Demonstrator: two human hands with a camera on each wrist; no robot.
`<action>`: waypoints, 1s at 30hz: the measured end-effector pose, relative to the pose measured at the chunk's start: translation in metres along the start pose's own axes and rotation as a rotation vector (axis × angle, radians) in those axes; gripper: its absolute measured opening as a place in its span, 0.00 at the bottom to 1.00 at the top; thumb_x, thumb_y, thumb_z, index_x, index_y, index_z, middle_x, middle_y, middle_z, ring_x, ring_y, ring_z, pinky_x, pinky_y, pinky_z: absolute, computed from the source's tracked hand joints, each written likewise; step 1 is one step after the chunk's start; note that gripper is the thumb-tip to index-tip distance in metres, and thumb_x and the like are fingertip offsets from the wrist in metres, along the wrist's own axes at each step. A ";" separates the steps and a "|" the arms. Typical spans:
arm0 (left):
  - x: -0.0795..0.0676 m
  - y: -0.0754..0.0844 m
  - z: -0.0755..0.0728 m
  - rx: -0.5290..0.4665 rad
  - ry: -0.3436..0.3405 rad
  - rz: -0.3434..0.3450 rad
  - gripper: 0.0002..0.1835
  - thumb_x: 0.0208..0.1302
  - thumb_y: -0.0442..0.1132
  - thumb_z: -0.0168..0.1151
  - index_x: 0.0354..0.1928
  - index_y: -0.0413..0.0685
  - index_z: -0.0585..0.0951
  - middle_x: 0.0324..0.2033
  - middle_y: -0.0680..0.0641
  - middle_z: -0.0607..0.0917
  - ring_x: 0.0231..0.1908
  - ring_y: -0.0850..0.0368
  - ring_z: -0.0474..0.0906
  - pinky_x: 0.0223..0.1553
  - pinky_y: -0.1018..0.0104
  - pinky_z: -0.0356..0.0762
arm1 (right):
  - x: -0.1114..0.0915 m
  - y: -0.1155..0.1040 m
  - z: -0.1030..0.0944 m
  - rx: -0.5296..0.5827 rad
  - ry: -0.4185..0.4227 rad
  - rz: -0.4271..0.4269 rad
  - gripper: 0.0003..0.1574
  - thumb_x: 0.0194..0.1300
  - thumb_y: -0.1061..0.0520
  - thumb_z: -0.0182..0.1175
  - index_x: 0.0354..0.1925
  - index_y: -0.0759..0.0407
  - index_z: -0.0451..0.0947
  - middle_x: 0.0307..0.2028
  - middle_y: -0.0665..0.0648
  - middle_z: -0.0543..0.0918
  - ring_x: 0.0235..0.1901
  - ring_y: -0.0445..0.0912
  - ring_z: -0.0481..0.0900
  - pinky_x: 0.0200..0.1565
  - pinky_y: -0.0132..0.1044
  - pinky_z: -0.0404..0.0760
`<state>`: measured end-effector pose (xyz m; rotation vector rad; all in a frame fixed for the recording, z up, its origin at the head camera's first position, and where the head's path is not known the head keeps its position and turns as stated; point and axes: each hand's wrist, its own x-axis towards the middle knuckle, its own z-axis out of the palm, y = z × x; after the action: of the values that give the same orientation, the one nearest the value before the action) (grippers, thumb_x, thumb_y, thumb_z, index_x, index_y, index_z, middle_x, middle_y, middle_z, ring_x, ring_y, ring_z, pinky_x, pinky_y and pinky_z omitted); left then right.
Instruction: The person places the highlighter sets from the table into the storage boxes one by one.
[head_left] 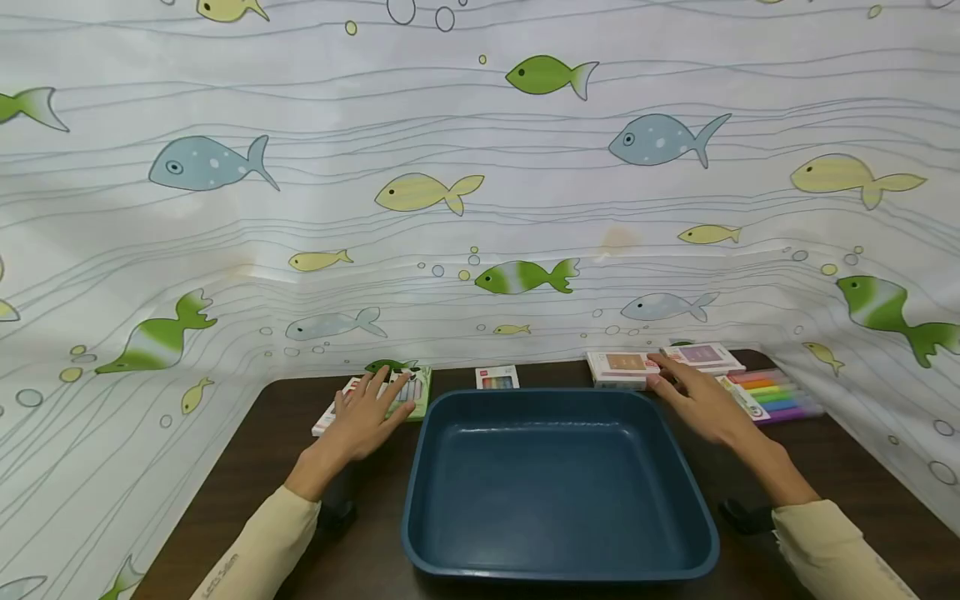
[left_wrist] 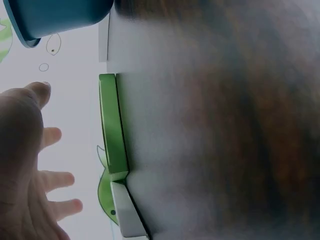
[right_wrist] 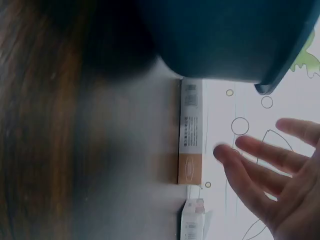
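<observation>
Brown-and-white box (head_left: 619,372), right of the frame's centre, and green box (head_left: 422,388), left — likely light, stiff card (best gripped by the sides); right hand (head_left: 699,404) and left hand (head_left: 365,419) loosely spread, empty.

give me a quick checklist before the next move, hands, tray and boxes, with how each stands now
1. Left hand free to grasp: ok, holding nothing, fingers spread.
2. Right hand free to grasp: ok, holding nothing.
3. Blue tray upright: ok, open side up.
4. Green box fully visible from the head: not ok, partly covered by the left hand.
5. Small middle box full: cannot tell, inside hidden.
</observation>
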<state>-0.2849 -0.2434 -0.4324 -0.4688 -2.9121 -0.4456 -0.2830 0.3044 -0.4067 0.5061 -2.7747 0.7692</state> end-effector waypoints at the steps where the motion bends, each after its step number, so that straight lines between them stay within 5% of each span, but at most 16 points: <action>1: 0.001 0.001 0.000 0.003 0.008 0.009 0.38 0.78 0.65 0.43 0.79 0.53 0.61 0.77 0.33 0.54 0.73 0.27 0.47 0.59 0.16 0.39 | 0.000 -0.001 0.000 0.028 -0.005 -0.009 0.39 0.81 0.39 0.47 0.77 0.60 0.62 0.58 0.71 0.79 0.46 0.60 0.83 0.47 0.63 0.79; 5: 0.004 0.003 -0.003 0.024 0.032 0.039 0.35 0.79 0.63 0.45 0.79 0.52 0.63 0.76 0.34 0.57 0.72 0.28 0.53 0.59 0.17 0.47 | 0.002 -0.002 -0.001 0.154 -0.055 -0.020 0.35 0.81 0.42 0.49 0.76 0.57 0.63 0.45 0.62 0.85 0.37 0.49 0.85 0.39 0.52 0.83; 8: 0.006 0.004 -0.004 0.040 0.035 0.059 0.35 0.79 0.62 0.45 0.78 0.52 0.64 0.75 0.34 0.59 0.71 0.29 0.56 0.60 0.19 0.51 | 0.000 -0.002 -0.001 0.227 -0.117 0.015 0.36 0.81 0.41 0.50 0.78 0.54 0.61 0.50 0.64 0.83 0.35 0.48 0.83 0.39 0.50 0.83; 16: 0.006 0.001 -0.008 0.027 0.004 0.081 0.33 0.79 0.60 0.47 0.76 0.48 0.67 0.74 0.34 0.62 0.70 0.30 0.59 0.61 0.22 0.54 | -0.004 0.005 0.001 0.414 -0.341 0.072 0.35 0.80 0.45 0.53 0.78 0.51 0.61 0.72 0.69 0.64 0.62 0.64 0.73 0.45 0.52 0.82; 23: 0.004 -0.002 -0.009 0.036 -0.006 0.104 0.31 0.79 0.56 0.51 0.74 0.44 0.70 0.71 0.31 0.65 0.67 0.28 0.63 0.63 0.27 0.59 | -0.003 0.015 0.003 0.500 -0.391 0.074 0.34 0.78 0.47 0.56 0.78 0.44 0.63 0.75 0.64 0.60 0.66 0.66 0.67 0.45 0.49 0.80; 30: 0.004 -0.006 -0.008 0.034 -0.007 0.116 0.30 0.79 0.54 0.52 0.73 0.44 0.70 0.71 0.31 0.65 0.67 0.29 0.64 0.62 0.28 0.60 | -0.001 0.020 0.005 0.594 -0.436 0.041 0.33 0.82 0.51 0.51 0.79 0.48 0.60 0.77 0.64 0.54 0.68 0.73 0.61 0.45 0.54 0.82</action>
<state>-0.2897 -0.2503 -0.4254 -0.6316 -2.8746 -0.3778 -0.2898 0.3176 -0.4205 0.8002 -2.9027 1.6899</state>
